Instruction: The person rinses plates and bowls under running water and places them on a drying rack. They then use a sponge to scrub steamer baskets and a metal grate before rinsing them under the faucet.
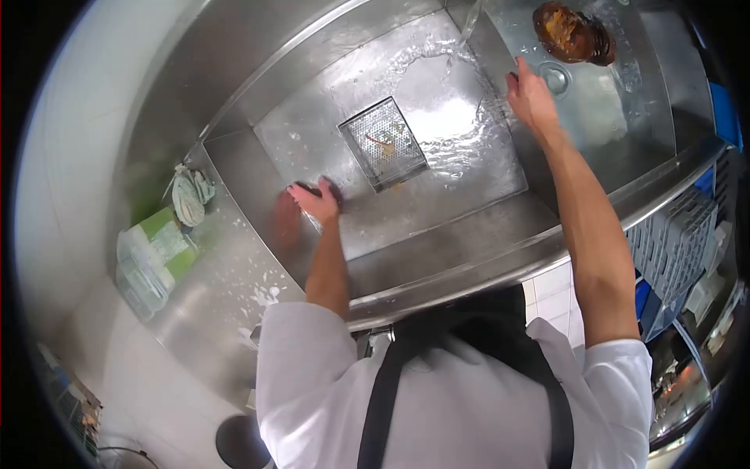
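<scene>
Dark pad (316,190), maybe scourer, on sink (469,176) floor near strainer (383,143). Our left hand (314,202) presses it, fingers flat. Right hand (531,98) spread on divider (500,59). We judge scrubbing underway; next stroke needs firm pressure.

The person's left hand (315,201) presses a dark scrubbing pad (319,187) against the left part of the stainless-steel sink basin (469,187), left of the perforated metal drain strainer (383,142). The right hand (532,98) rests on the divider before a brown pot (573,33) in the right basin.
</scene>
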Tool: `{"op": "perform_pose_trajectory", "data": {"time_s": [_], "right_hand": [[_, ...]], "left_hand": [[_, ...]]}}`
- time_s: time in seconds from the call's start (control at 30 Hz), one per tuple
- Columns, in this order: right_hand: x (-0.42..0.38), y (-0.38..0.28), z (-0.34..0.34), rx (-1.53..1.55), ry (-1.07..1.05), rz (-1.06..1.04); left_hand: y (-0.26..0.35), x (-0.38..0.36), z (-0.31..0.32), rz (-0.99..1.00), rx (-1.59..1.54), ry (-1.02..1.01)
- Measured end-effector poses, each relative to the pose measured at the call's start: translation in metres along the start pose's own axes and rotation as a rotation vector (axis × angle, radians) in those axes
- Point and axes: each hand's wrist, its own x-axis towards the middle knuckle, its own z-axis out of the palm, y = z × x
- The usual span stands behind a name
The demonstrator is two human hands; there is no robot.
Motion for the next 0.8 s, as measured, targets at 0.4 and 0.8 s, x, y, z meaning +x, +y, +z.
{"op": "perform_pose_trajectory", "data": {"time_s": [0.4, 0.8], "right_hand": [[-0.005, 0.003, 0.011, -0.005, 0.055, 0.036], [0.003, -0.004, 0.009, -0.012, 0.077, 0.032]], "left_hand": [[0.042, 0.044, 0.012, 0.202, -0.319, 0.058], [0.090, 0.102, 0.041, 0.678, -0.320, -0.257]]}}
